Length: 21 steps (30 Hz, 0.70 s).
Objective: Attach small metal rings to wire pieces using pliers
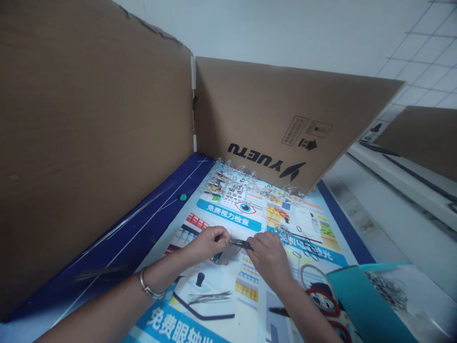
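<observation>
My right hand (269,257) is closed around a pair of small pliers (241,244), whose jaws point left. Close to the tip of those jaws, my left hand (213,243) is pinched shut; what sits between its fingertips is too small and blurred to make out. A silver bangle (149,286) circles my left wrist. Below my hands, a bundle of thin straight wires (210,297) lies on the printed sheet (246,312). Several dark wire rings (310,250) are scattered to the right of my right hand.
Clear, glinting wire pieces (232,178) line the far end. Brown cardboard panels stand at the left (96,143) and back (257,105). Red-handled scissors (326,309) lie at the lower right, beside a teal-edged box (367,305) holding metal rings (387,290). Long wires (135,219) rest along the left.
</observation>
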Motion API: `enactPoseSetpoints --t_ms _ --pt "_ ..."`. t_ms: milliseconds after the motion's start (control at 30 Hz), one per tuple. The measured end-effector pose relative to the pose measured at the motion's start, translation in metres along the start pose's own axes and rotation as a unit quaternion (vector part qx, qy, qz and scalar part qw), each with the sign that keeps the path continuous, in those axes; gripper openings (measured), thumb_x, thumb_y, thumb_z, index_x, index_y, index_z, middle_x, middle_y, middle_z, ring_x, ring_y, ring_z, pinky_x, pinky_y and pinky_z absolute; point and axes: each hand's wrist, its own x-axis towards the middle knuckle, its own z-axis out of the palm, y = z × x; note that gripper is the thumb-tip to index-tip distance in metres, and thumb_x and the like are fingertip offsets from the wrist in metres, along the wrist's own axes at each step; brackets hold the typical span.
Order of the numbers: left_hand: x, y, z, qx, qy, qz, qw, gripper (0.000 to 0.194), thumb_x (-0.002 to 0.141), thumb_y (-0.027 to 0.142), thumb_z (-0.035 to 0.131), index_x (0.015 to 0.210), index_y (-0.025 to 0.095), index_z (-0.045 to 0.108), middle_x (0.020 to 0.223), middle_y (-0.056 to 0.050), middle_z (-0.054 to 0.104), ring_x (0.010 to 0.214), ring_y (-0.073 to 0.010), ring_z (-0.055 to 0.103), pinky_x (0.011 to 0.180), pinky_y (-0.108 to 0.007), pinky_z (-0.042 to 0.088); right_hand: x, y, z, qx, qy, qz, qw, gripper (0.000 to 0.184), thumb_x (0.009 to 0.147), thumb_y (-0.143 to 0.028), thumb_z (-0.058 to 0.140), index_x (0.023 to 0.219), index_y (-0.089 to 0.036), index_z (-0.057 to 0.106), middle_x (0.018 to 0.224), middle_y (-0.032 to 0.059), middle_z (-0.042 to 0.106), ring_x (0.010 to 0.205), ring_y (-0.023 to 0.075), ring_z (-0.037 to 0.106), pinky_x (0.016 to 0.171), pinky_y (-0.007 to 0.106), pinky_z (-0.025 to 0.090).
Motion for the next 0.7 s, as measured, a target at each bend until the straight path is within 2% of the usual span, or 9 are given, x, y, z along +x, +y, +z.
enactPoseSetpoints --t_ms 200,467,700 --pt "-0.0008 0.0017 -0.0001 0.011 -0.001 0.002 1.000 0.004 0.063 0.013 0.042 0.061 0.015 0.046 0.058 0.005 0.034 0.053 -0.0065 0.030 0.049 -0.018 0.024 0.0010 -0.0020 -0.0042 -0.048 -0.005 -0.009 0.999 0.013 0.082 -0.022 0.048 0.074 -0.020 0.058 0.071 0.0027 0.051 0.073 0.0169 0.041 0.069 0.031 0.027" --pt "-0.0014 0.0030 0.0003 0.020 0.004 0.006 1.000 0.006 0.064 0.012 0.041 0.060 0.015 0.046 0.057 0.005 0.035 0.053 -0.0065 0.030 0.048 -0.017 0.024 0.0012 -0.0013 -0.0042 -0.018 0.000 -0.003 1.000 0.009 0.081 -0.024 0.051 0.078 -0.020 0.059 0.074 0.0034 0.052 0.077 0.0177 0.042 0.071 0.032 0.028" --pt "-0.0010 0.0044 0.0002 0.028 0.000 0.007 1.000 0.007 0.063 0.011 0.042 0.060 0.015 0.046 0.056 0.006 0.035 0.052 -0.0063 0.030 0.048 -0.017 0.024 0.0013 -0.0005 -0.0055 -0.046 -0.009 -0.014 0.999 0.012 0.082 -0.023 0.048 0.075 -0.021 0.058 0.071 0.0023 0.051 0.073 0.0172 0.041 0.069 0.032 0.026"
